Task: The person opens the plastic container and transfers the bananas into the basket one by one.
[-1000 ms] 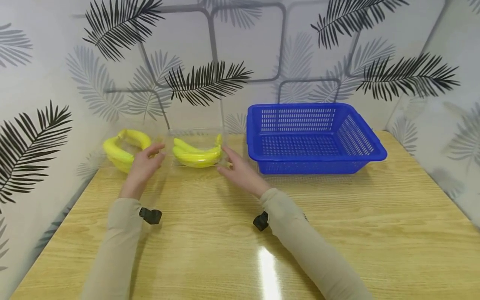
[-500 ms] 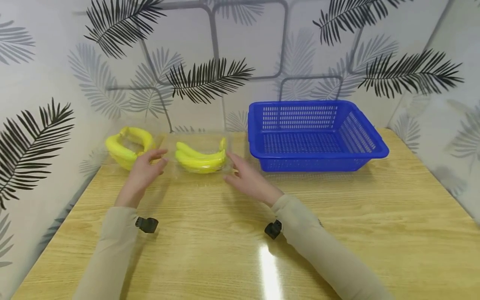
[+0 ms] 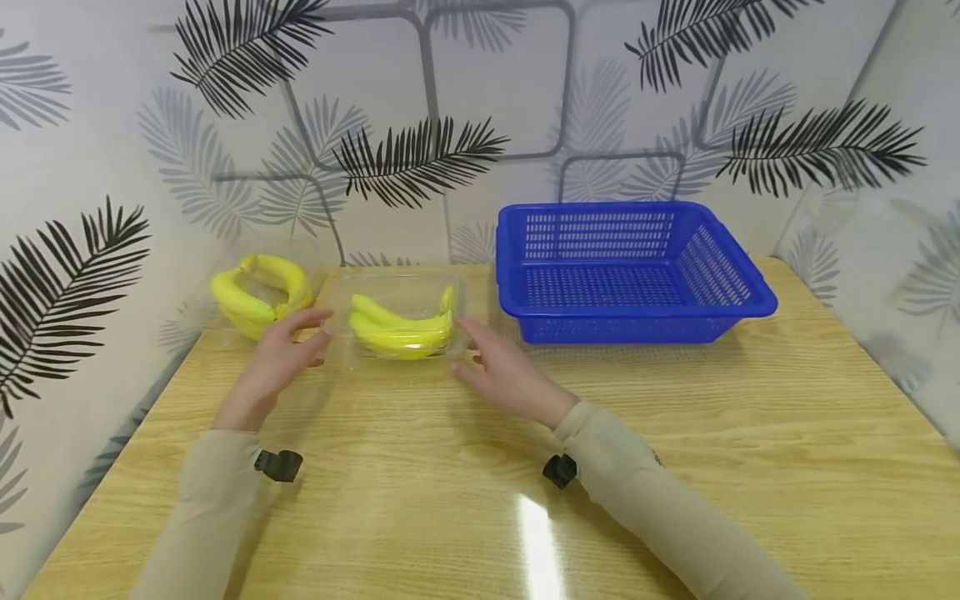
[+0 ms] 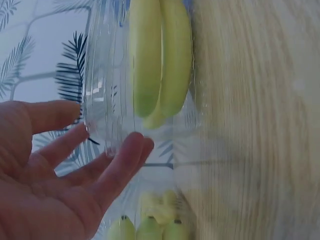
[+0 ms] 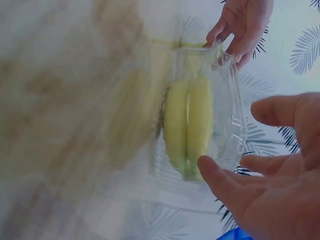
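Note:
A clear plastic box (image 3: 390, 287) with yellow bananas (image 3: 401, 335) inside stands on the table. At its left end is my left hand (image 3: 281, 362), fingers spread and slightly bent, the tips close against the plastic. My right hand (image 3: 517, 375) faces the opposite end in the same loose shape, a fingertip at the corner. In the left wrist view, the left fingertips (image 4: 131, 145) overlap the box's end. The right wrist view has both hands flanking the box, with a gap between right thumb and fingers. Whether every fingertip touches cannot be told.
A second bunch of bananas (image 3: 258, 292), in a clear box, lies at the far left beyond my left hand. Right of my right hand stands a blue slotted basket (image 3: 637, 312) with nothing in it. A patterned wall (image 3: 480, 100) borders the table's (image 3: 420, 500) back.
The middle box of bananas has slid slightly toward me, both hands moving back alongside it. The basket and the left bananas stay in place; the head view has shifted a little.

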Available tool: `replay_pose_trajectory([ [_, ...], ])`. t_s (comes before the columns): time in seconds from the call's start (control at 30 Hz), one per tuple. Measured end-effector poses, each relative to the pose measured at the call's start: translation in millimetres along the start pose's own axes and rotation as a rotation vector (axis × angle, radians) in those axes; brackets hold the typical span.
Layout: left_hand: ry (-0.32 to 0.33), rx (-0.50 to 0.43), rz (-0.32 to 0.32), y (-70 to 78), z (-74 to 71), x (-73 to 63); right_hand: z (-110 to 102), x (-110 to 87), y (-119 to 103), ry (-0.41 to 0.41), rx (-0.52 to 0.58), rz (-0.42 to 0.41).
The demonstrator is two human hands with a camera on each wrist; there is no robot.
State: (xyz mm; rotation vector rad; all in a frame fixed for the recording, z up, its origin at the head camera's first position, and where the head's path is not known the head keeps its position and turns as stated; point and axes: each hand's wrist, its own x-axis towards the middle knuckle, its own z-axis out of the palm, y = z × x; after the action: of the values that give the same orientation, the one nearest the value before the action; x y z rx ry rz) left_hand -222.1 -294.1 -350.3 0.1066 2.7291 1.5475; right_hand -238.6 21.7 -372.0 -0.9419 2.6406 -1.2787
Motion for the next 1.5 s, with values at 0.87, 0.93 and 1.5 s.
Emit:
replay_pose_trajectory([
  [0.87, -0.162, -0.619, -0.131, -41.0, -17.4, 17.2, 13.4, 38.3, -2.5, 0.083, -0.465, -0.066],
  [0.93, -0.173, -0.654, -0.137, -41.6, -17.8, 17.0, 13.2, 37.9, -3.0, 0.093, -0.485, -0.078],
  [1.5, -0.158, -0.511, -0.174, -34.6, -10.6, 19.7, 4.1, 39.0, -8.2, 0.145, -0.45, -0.042],
])
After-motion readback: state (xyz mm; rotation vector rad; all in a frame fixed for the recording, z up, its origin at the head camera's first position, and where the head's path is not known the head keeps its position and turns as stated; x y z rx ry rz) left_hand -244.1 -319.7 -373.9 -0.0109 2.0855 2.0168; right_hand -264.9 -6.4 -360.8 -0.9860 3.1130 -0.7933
